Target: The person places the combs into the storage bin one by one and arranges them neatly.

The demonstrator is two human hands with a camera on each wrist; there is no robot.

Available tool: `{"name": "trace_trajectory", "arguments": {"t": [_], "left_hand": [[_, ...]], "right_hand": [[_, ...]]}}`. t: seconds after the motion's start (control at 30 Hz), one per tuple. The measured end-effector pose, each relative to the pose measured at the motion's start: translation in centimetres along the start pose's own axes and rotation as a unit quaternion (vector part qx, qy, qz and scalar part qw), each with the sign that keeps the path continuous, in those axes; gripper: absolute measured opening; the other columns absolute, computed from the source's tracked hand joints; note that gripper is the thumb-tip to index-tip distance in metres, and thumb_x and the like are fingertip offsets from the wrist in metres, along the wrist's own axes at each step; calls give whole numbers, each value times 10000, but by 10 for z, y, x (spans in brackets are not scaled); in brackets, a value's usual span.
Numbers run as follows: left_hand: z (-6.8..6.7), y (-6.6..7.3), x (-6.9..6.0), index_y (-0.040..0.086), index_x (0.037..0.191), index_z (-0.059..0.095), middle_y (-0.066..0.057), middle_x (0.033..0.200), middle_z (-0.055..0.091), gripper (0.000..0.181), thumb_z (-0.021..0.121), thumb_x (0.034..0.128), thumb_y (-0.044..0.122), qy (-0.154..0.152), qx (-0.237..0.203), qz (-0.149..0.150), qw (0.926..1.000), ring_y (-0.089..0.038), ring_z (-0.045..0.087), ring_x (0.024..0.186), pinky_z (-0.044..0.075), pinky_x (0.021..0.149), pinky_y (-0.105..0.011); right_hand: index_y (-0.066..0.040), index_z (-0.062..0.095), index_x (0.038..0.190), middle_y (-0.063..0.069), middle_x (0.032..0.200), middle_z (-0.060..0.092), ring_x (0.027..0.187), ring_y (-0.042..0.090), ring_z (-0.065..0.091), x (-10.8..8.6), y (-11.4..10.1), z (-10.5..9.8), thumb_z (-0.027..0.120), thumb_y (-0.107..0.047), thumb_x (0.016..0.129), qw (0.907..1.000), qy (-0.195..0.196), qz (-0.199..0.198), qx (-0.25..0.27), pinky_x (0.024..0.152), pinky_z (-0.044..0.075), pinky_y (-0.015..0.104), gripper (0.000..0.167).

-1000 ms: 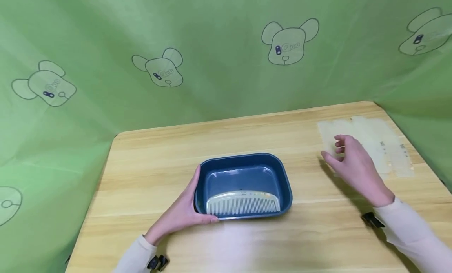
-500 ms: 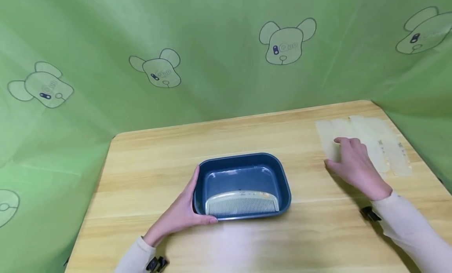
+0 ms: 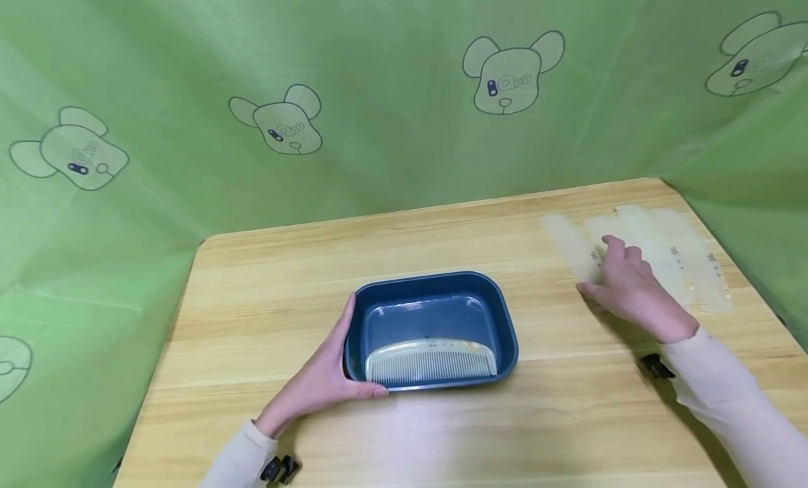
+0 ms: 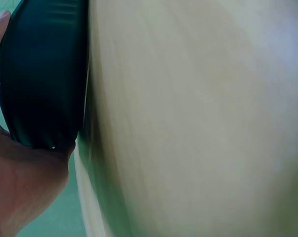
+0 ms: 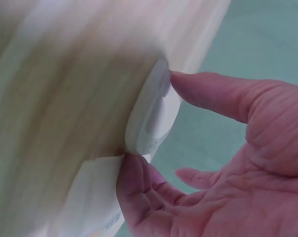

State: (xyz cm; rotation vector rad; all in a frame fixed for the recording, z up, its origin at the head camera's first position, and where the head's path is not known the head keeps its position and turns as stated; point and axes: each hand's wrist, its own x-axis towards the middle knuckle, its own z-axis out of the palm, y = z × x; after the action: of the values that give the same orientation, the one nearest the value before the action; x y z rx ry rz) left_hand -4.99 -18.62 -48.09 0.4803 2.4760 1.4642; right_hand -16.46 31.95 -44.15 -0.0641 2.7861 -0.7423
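Grip, R hand (image 3: 631, 285): thumb on one long edge of a pale flat pc (image 3: 564, 235), fingertips at the opposite edge, pinching it crosswise. Pc is at the table's R side, at the L end of a row of pale pcs (image 3: 663, 246); its far end stands apart from the row, near end partly hidden by the hand. Lift off surface: cannot tell. Small printed marks show on pc and row.

Grip, L hand (image 3: 318, 383): holds the L end of the blue tray (image 3: 429, 320), thumb along the near rim, fingers round the L wall. Tray is approx. mid-table, well apart from the row. Inside: 1 pale comb (image 3: 432, 362) along the near wall, teeth facing the person.

Table (image 3: 442, 439): light wood grain. Bkgd: green curtain (image 3: 391, 151) w/ printed animal heads.
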Motion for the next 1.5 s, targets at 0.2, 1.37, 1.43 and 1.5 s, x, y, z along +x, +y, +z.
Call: {"name": "trace_trajectory", "arguments": {"t": [0.2, 1.37, 1.43, 1.5], "left_hand": [[4, 2, 3, 356, 1754, -83, -61, 1823, -20, 1506, 1037, 748, 397, -46, -26, -14, 10000, -340, 89, 1644, 199, 1252, -652], [2, 0, -2, 364, 1750, -87, -72, 1824, -22, 1523, 1048, 735, 386, 20, -132, -49, 9999, -310, 90, 1644, 185, 1259, -636], [1, -1, -2, 365, 1749, -87, -76, 1825, -25, 1521, 1047, 738, 378, 23, -130, -68, 9999, -310, 82, 1645, 180, 1260, -641], [1, -1, -2, 361, 1750, -87, -57, 1824, -27, 1519, 1047, 740, 367, 13, -136, -85, 9999, -315, 79, 1645, 178, 1259, -646]], "right_hand": [[233, -9, 1592, 625, 1401, 171, 1170, 749, 373, -1, 6, -6, 765, -184, 1014, 10000, -61, 60, 15, 1000, 356, 849, 1052], [-119, 446, 1614, 23, 1147, 691, 935, 126, 682, -10, -9, 0, 632, 8, 1095, 9385, 103, -1223, 3228, 739, 584, 243, 565], [-178, 474, 1605, -4, 1159, 701, 964, 138, 685, -12, -12, -2, 636, -40, 1108, 9337, -82, -1194, 3375, 773, 581, 244, 541], [-197, 489, 1603, 6, 1181, 699, 989, 146, 685, -15, -17, -1, 645, -73, 1112, 9310, -177, -1209, 3441, 794, 579, 245, 530]]}}
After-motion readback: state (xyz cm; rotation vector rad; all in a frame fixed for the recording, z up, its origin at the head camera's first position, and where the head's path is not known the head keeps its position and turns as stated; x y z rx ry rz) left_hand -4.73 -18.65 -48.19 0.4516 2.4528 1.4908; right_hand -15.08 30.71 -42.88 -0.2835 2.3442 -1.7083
